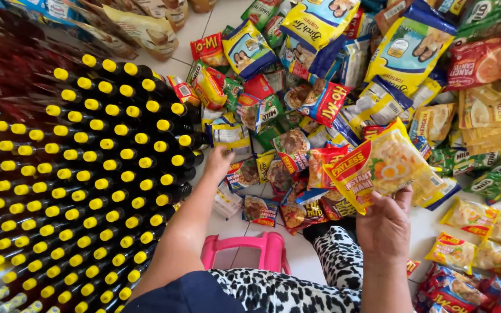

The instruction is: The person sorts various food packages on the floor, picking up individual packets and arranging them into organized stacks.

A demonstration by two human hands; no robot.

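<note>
My right hand (pixel 385 227) holds up a yellow and red instant noodle packet (pixel 385 165) with an egg picture on it, gripped at its lower edge. My left hand (pixel 220 161) reaches forward and down into a heap of small snack and noodle packets (pixel 273 168) on the white tiled floor, its fingers on a small packet (pixel 242 172) beside the bottles. What the fingers grip is hidden by the hand.
Several rows of dark bottles with yellow caps (pixel 88 174) fill the left. Large yellow and blue bags (pixel 413 46) lie at the back right, more yellow packets (pixel 476 237) at the right. A pink plastic stool (pixel 250 249) stands under my spotted-trousered leg (pixel 337 261).
</note>
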